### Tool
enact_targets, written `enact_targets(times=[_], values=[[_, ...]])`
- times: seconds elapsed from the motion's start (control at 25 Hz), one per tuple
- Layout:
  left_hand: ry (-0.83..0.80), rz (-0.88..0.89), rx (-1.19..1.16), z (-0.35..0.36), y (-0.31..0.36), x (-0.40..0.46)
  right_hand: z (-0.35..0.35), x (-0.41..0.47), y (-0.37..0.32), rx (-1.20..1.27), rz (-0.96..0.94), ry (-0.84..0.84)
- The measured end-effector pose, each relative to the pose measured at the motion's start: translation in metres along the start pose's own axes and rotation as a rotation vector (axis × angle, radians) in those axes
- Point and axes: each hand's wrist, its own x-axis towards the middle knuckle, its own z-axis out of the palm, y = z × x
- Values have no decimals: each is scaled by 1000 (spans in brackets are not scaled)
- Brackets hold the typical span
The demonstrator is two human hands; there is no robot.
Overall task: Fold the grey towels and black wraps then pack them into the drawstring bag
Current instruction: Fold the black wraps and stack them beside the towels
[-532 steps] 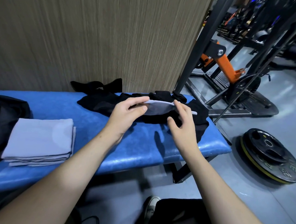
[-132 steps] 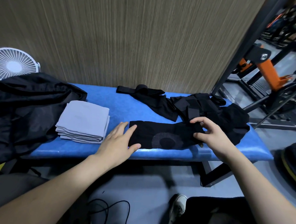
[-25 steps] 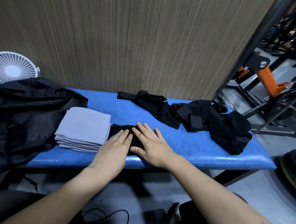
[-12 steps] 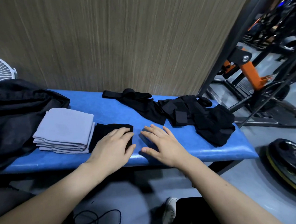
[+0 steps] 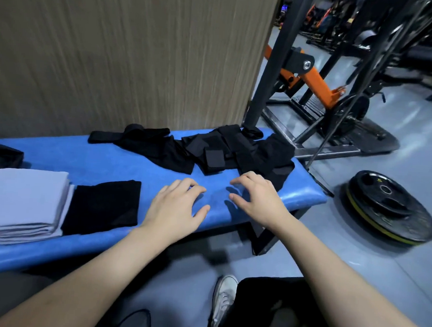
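A stack of folded grey towels (image 5: 20, 200) lies at the left of the blue bench (image 5: 105, 162). Right beside it sits a folded black wrap (image 5: 102, 206). A heap of unfolded black wraps (image 5: 225, 151) lies at the bench's far right end, with one more black wrap (image 5: 146, 142) stretched out to its left. My left hand (image 5: 176, 208) hovers over bare bench, fingers relaxed, holding nothing. My right hand (image 5: 255, 198) is over the bench just in front of the heap, fingers loosely bent and empty. A corner of the black drawstring bag (image 5: 2, 153) shows at the left edge.
A wood-grain wall stands behind the bench. A black and orange gym rack (image 5: 302, 75) rises at the right. Weight plates (image 5: 388, 205) lie on the grey floor beside the bench. My shoe (image 5: 224, 296) is below.
Both hands have left the folded black wrap and moved right toward the heap. The view has swung right, so the fan and most of the bag are out of frame.
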Motion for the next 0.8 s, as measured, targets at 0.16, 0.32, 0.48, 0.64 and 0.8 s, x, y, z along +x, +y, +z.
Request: enact_targets(times=[0.16,0.32,0.48,0.64,0.8], values=[[-5,27,-53,19,26,21,-15,-5,38,-84,163,102],[7,46,-111,33,42,32,-15,-10,57,-176,210,96],[23,38,-165,39,48,38,-12,-10,62,-204,204,156],[28,12,-259,40,52,40,-15,-8,53,-183,168,258],[-18,-102,-490,36,57,40,-19,-15,25,-14,58,278]])
